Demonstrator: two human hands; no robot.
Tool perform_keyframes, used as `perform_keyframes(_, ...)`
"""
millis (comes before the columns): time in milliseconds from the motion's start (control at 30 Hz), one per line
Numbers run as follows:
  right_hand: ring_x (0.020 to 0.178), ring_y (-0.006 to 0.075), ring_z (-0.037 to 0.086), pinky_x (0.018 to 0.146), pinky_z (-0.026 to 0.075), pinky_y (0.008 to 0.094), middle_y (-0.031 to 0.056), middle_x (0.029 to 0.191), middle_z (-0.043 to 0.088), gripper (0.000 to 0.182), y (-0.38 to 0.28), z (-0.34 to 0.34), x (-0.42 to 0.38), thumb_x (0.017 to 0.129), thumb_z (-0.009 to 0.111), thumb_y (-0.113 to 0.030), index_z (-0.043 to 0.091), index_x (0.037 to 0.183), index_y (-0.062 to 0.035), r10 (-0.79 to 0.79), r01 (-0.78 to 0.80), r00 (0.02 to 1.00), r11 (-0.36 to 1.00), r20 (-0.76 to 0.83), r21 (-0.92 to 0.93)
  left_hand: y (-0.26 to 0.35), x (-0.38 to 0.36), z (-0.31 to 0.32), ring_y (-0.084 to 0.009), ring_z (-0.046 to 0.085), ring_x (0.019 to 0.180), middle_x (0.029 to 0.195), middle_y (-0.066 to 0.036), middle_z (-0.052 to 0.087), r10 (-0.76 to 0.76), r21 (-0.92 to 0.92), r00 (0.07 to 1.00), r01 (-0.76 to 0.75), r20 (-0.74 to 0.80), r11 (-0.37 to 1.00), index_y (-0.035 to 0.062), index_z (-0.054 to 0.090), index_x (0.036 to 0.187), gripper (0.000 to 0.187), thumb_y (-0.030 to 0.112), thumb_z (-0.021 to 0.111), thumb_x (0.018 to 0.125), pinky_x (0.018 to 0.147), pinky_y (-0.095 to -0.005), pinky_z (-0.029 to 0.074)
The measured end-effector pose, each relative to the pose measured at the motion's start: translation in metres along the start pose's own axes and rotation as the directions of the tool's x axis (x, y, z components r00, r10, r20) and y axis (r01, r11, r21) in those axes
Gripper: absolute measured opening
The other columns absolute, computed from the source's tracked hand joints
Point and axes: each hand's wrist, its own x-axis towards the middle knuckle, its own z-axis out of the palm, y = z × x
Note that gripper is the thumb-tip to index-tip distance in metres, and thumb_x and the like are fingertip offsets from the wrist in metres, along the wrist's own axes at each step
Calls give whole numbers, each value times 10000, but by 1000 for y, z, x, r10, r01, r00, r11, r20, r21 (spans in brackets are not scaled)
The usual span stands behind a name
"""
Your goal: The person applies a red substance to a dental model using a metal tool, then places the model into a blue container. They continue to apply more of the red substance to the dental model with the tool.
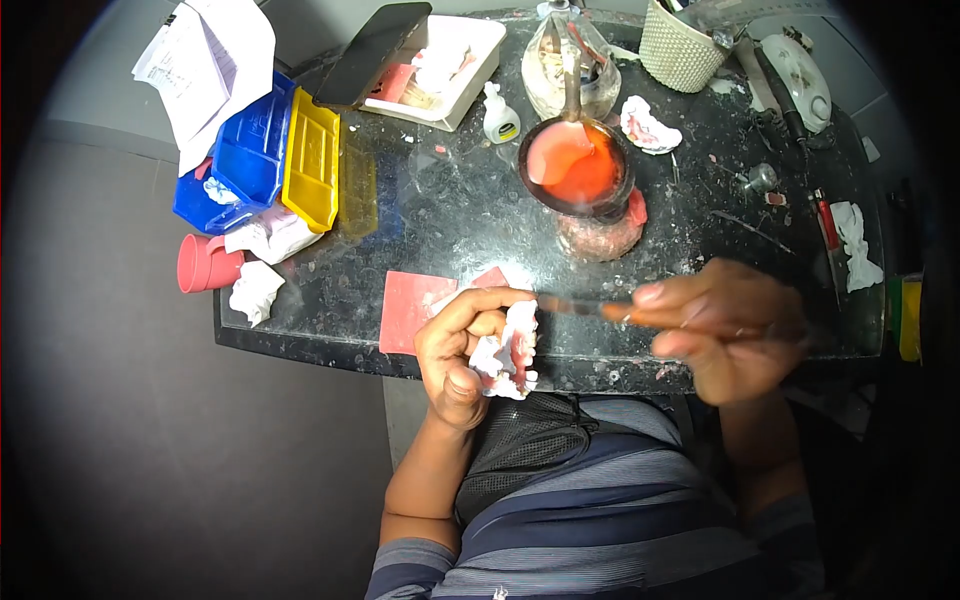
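My left hand [462, 345] holds a white dental cast [508, 360] with pink wax and a row of teeth, above the table's front edge. Blurred by motion, my right hand [725, 325] pinches a thin tool [580, 306], its tip at the top of the cast. Behind my left hand lies a flat pink wax sheet [405, 310]. Further back, a dark pan of red-orange wax [575, 165] sits over a rounded pinkish base [600, 235].
Blue [250, 145] and yellow bins [312, 165] and a pink mug [208, 264] stand left. At the back are a white tray [480, 60], small bottle [500, 118] and woven basket [680, 50]. Another cast [648, 127] and a red-handled tool [826, 222] lie right.
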Motion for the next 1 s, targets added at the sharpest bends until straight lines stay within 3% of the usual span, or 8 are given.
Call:
perform_keyframes(67, 757, 224, 750, 585, 547, 242, 205, 910, 749, 298, -2, 3, 1, 815, 827, -82, 590, 993, -51, -2, 2, 999, 1000, 52, -17, 5, 1, 1, -92, 589, 621, 745, -91, 649, -27, 112, 1000, 26, 7, 993, -166, 571, 1132, 1208, 960, 467, 707, 581, -208, 452)
perform_keyframes(133, 741, 219, 748, 579, 547, 247, 189, 889, 754, 325, -4, 7, 2, 791, 848, -93, 587, 980, -57, -4, 7, 995, 999, 103, -34, 4, 0, 4, -91, 593, 641, 775, -93, 657, -25, 95, 1000, 26, -9, 995, -166, 569, 1136, 1207, 955, 490, 695, 590, -207, 456)
perform_keyframes(200, 677, 190, 730, 554, 549, 257, 173, 909, 761, 272, -6, 11, 4, 746, 877, -77, 675, 920, -22, 18, -17, 997, 1000, 73, -5, 3, 0, 3, -90, 596, 662, 805, -96, 665, -23, 79, 999, 24, -23, 997, -166, 567, 1139, 1207, 950, 514, 684, 599, -206, 460)
perform_keyframes(367, 715, 215, 748, 575, 563, 265, 178, 912, 761, 282, -7, 13, 4, 740, 884, -85, 675, 916, -17, 32, -31, 996, 999, 78, -13, 2, 0, 2, -108, 629, 726, 886, -135, 693, -29, 64, 1000, 30, -11, 997, -162, 566, 1146, 1215, 950, 535, 656, 637, -209, 478)
perform_keyframes(400, 734, 223, 755, 580, 566, 265, 177, 910, 761, 284, -6, 14, 3, 740, 885, -90, 674, 915, -16, 26, -24, 997, 1000, 71, -19, 1, 0, 2, -108, 629, 726, 886, -135, 693, -30, 64, 999, 30, -11, 998, -162, 566, 1146, 1215, 950, 535, 656, 637, -209, 478)
perform_keyframes(467, 751, 232, 759, 582, 568, 267, 177, 906, 761, 285, -2, 15, 1, 741, 886, -91, 671, 912, -15, 16, -15, 999, 1000, 48, -17, -1, 0, 3, -100, 639, 648, 816, -100, 681, -19, -42, 999, 17, -42, 999, -159, 569, 1183, 1177, 886, 663, 651, 572, -208, 502)
perform_keyframes(1000, 758, 246, 764, 597, 583, 286, 165, 858, 753, 358, -1, 16, -1, 710, 916, -116, 657, 934, -11, 9, -7, 999, 999, 39, -45, 0, 0, 2, -95, 629, 632, 796, -96, 676, -29, -14, 999, 28, -33, 999, -157, 576, 1177, 1175, 895, 646, 657, 555, -207, 488)
